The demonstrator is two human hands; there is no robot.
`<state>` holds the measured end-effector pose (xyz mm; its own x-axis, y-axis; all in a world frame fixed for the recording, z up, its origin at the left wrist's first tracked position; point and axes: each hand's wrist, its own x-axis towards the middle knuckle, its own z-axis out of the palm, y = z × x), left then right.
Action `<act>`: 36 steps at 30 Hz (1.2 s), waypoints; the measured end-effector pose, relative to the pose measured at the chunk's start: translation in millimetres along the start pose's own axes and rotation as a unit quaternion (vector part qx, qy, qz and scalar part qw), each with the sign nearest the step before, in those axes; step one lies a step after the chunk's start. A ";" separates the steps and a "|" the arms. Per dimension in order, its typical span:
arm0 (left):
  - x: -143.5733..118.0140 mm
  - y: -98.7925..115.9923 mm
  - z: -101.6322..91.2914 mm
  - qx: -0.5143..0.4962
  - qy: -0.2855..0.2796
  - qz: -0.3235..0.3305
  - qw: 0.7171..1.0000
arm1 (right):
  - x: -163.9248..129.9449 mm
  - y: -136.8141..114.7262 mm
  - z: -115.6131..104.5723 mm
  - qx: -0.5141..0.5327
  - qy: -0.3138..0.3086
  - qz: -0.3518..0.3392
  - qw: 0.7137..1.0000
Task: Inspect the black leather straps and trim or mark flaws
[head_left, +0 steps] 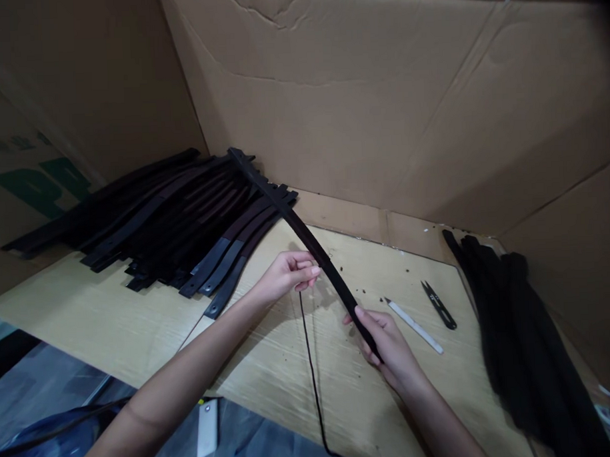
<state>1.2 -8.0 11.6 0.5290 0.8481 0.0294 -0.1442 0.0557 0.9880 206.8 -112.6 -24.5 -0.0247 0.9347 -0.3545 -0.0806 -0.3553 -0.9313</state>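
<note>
A long black strap (pixel 305 238) was held slantwise above the desk (pixel 112 315), its far end resting across a pile of straps (pixel 159 217) at the far left and its near end in the right hand (pixel 386 345). That hand was closed around the strap's lower end, thumb laid along its top edge. The left hand (pixel 289 272) pinched the strap near its middle, fingers curled in tight, and a thin black cord (pixel 312 361) hung from that pinch, running down over the wood and off the near edge of the desk. Just right of the right hand lay a white pen-like stick (pixel 414 326), and beyond it a small pair of black thread snips (pixel 439 305), both flat on the desk. Further right, a second heap of black straps (pixel 519 341) stretched from the far corner toward the near right. Cardboard walls (pixel 381 106) stood around the desk on the far and right sides.
</note>
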 end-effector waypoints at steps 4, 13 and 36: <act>0.4 -0.4 -1.0 -0.006 0.009 0.002 1.000 | -3.5 -4.4 1.7 0.093 -0.094 0.029 0.991; 0.9 -1.1 -1.6 0.003 0.049 0.018 0.999 | -5.8 -6.4 8.1 -0.007 -0.079 -0.040 0.996; 4.6 -1.7 -5.7 -0.077 -0.004 -0.081 0.994 | -4.2 -2.5 -0.3 -0.343 0.156 -0.258 0.890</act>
<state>-0.8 -1.2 9.2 0.5617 0.8176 -0.1264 -0.1821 0.2712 0.9451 207.4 -115.7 -20.7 0.1264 0.9654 0.2281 0.6287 0.0999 -0.7712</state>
